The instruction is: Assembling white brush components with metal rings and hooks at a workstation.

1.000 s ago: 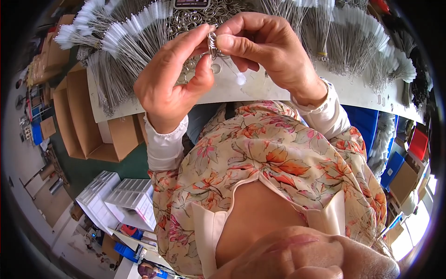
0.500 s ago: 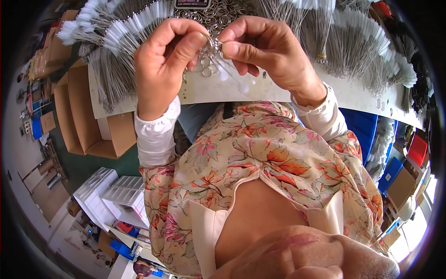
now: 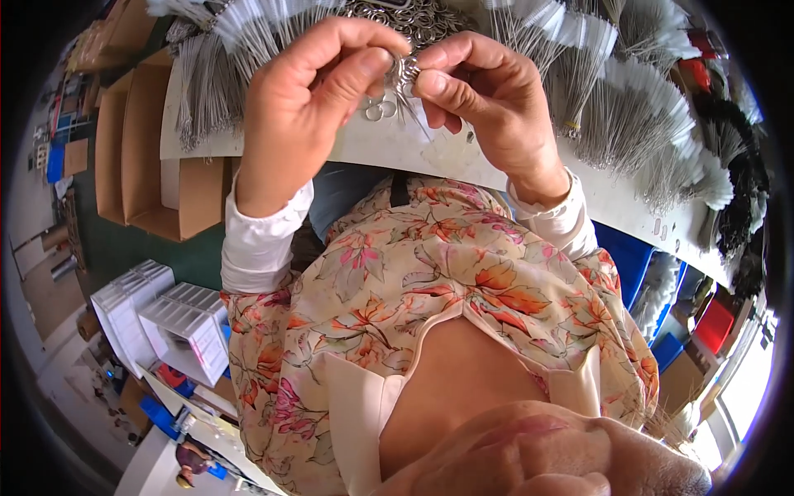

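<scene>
My left hand (image 3: 310, 103) and my right hand (image 3: 488, 99) meet above the white table (image 3: 397, 153), fingertips pinched together on a small cluster of metal rings (image 3: 403, 70). A couple of loose rings (image 3: 376, 107) dangle just below the left thumb. Thin wires hang down from the cluster. Behind the hands lies a pile of metal rings (image 3: 413, 16), partly hidden by my fingers.
Bundles of thin silvery wires (image 3: 628, 107) fan out across the table on both sides. Open cardboard boxes (image 3: 149, 157) stand to the left on the floor. White plastic drawer boxes (image 3: 165, 318) sit lower left. Blue and red bins (image 3: 662, 306) are at the right.
Both hands stayed joined on the ring cluster. My left hand shifted its grip, fingers curling over the top, and the rings now dangle lower beside the thumb.
</scene>
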### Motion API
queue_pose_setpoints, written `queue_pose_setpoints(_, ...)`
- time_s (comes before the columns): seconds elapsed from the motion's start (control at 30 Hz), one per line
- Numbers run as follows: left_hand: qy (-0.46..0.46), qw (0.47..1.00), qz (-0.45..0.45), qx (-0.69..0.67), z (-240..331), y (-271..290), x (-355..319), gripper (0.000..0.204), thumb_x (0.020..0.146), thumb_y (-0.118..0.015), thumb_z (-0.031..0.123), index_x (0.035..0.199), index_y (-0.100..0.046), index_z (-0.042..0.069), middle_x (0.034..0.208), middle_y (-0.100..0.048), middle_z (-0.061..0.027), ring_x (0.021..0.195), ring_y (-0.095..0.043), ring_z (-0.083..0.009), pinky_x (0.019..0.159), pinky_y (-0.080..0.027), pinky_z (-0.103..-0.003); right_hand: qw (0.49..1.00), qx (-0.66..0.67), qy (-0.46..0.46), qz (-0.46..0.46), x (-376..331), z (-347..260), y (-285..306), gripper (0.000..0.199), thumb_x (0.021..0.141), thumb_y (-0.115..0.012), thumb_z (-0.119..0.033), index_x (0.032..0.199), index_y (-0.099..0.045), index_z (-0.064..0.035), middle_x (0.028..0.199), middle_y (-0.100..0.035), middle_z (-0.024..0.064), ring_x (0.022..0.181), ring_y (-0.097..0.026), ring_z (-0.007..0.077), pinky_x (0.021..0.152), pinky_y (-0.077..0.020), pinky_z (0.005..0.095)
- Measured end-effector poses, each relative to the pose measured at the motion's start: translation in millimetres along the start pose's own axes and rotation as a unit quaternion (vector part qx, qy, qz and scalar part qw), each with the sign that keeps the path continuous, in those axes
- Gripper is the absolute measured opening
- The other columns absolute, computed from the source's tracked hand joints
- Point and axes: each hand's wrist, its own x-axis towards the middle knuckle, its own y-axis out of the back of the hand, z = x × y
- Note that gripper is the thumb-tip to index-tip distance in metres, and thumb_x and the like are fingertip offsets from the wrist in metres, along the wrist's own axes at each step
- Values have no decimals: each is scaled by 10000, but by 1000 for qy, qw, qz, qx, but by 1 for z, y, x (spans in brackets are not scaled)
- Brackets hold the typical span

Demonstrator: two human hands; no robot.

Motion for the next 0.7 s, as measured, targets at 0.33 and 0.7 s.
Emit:
queue_pose_setpoints(0.33, -66, 916, 122, -377, -7, -12, -25, 171, 939, -482, 139, 903, -572, -2, 976, -602, -106, 841, -578, -181, 748, -450, -286, 887, -320, 332, 19, 18, 27, -31, 233, 697, -773, -96, 887, -657, -27, 789, -653, 46, 712, -622, 123, 630, -491, 219)
queue_pose_setpoints(0.7, -205, 934, 219, 196, -64, 32, -108, 263, 816, -641, 131, 1064, -586, 62, 864, -591, -95, 695, -567, -227, 629, -456, -324, 976, -131, 163, -61, 36, 37, -75, 92, 797, -534, -1, 831, -611, 35, 715, -548, 38, 556, -430, 80, 503, -331, 212)
